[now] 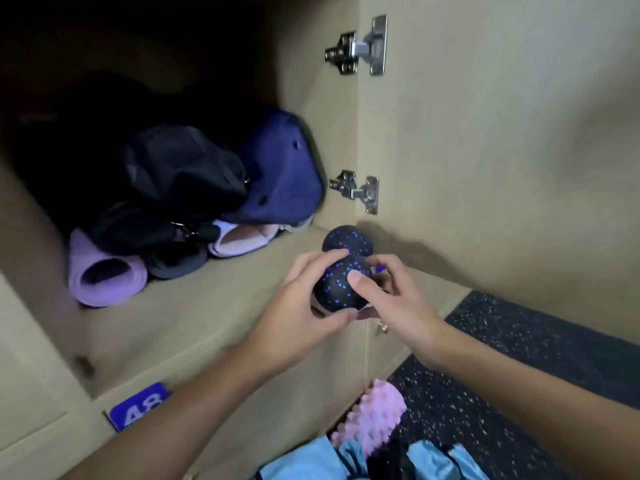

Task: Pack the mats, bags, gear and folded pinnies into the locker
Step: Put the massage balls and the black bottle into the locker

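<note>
Mats (104, 275) and bags (187, 168) already lie at the locker's (207, 306) back. Both hands, left (298, 306) and right (398, 303), curl their fingers round the double ball (341, 285) at the shelf's front right corner. Roller (374, 414) and pinnies (301, 462) lie on the floor — not yet packed.

the double ball (341, 287) is showing black with blue-violet specks. the rolled mat (104, 277) is showing lilac, the spiky roller (375, 412) pink, the fabric (298, 460) light blue, the floor (519, 362) black with pale flecks, the locker (207, 323) beige.
</note>
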The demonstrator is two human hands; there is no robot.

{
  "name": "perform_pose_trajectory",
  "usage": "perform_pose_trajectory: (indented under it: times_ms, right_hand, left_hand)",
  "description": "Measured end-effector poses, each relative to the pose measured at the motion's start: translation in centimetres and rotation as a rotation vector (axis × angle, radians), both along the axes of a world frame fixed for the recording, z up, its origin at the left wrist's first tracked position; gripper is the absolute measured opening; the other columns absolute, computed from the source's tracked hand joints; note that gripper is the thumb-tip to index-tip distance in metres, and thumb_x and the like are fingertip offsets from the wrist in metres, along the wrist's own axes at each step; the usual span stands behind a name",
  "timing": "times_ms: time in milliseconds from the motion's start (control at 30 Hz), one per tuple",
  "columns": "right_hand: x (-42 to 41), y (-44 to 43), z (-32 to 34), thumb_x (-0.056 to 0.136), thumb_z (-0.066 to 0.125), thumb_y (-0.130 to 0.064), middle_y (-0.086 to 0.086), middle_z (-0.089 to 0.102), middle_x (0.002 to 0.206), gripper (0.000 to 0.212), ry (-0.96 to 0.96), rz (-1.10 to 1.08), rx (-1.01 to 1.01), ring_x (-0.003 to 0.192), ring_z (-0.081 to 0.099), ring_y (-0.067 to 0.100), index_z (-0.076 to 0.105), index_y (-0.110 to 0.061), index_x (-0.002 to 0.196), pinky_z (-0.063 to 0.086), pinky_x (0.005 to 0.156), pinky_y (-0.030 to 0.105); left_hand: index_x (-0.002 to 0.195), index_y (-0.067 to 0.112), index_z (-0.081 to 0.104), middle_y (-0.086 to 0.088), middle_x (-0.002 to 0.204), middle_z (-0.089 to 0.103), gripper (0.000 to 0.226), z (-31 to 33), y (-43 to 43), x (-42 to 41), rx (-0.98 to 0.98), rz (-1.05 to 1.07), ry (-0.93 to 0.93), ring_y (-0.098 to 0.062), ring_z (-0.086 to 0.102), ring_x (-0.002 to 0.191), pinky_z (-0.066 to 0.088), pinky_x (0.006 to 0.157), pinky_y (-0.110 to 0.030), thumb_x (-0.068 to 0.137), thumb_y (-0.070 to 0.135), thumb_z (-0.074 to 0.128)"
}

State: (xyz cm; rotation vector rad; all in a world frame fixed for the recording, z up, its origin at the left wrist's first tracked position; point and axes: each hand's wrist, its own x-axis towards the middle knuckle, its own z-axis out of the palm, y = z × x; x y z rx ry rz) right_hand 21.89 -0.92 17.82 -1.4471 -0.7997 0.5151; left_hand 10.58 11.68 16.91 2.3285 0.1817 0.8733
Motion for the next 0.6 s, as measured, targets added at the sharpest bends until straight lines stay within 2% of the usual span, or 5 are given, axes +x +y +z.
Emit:
perform_pose_trajectory:
  times_ms: [100, 233, 333, 400, 600]
  right_hand:
    - [-0.8, 1.7, 3.3, 0.093, 0.063, -0.024, 0.0, 0.065, 0.096, 0.02, -0.013, 0.039, 0.11, 0.086, 0.069, 0.015, 0.056, -0.026, 0.112, 0.061, 0.079, 0.035]
    - [0.8, 5.0, 4.2, 0.101, 0.049, -0.033, -0.006, 0.066, 0.111, 0.01, -0.125, 0.061, 0.122, 0.105, 0.065, 0.014, 0.055, -0.034, 0.108, 0.05, 0.1, 0.039]
    - [2.9, 7.7, 2.6, 0.098, 0.054, -0.038, -0.01, 0.058, 0.131, 0.031, -0.278, 0.023, -0.088, 0.121, 0.053, 0.006, 0.052, -0.031, 0.128, 0.036, 0.111, 0.029]
    - [4.2, 9.4, 1.7, 0.097, 0.055, -0.041, -0.004, 0.048, 0.146, 0.052, -0.393, 0.047, -0.218, 0.134, 0.043, 0.01, 0.044, -0.022, 0.144, 0.029, 0.108, 0.021]
    - [6.7, 13.9, -0.5, 0.091, 0.039, -0.065, -0.003, 0.033, 0.156, 0.067, -0.905, 0.055, -0.632, 0.146, 0.024, 0.017, 0.042, -0.024, 0.144, 0.022, 0.118, 0.035]
  left_hand:
    - [0.133, 0.028, 0.052, 0.008, 0.131, 0.049, 0.068, 3.9, 0.7, -1.0, 0.056, 0.067, -0.072, -0.001, 0.046, 0.128, 0.034, 0.105, -0.012, 0.069, 0.024, 0.078]
    - [0.133, 0.03, 0.052, 0.008, 0.133, 0.048, 0.067, 8.2, 2.1, -1.8, 0.093, 0.164, -0.162, -0.003, 0.049, 0.125, 0.044, 0.095, -0.015, 0.074, 0.021, 0.082]
    - [0.13, 0.035, 0.049, 0.007, 0.131, 0.048, 0.066, 11.7, 3.7, -1.4, 0.135, 0.227, -0.227, 0.012, 0.053, 0.109, 0.041, 0.083, -0.002, 0.078, 0.012, 0.082]
    - [0.134, 0.033, 0.049, 0.008, 0.129, 0.048, 0.065, 14.0, 5.3, -0.1, 0.191, 0.279, -0.223, 0.011, 0.053, 0.108, 0.039, 0.09, -0.003, 0.08, 0.015, 0.081]
    - [0.139, 0.026, 0.047, 0.002, 0.133, 0.047, 0.069, 17.3, 11.4, 4.8, 0.395, 0.429, -0.096, -0.006, 0.046, 0.12, 0.031, 0.109, -0.016, 0.078, 0.029, 0.08]
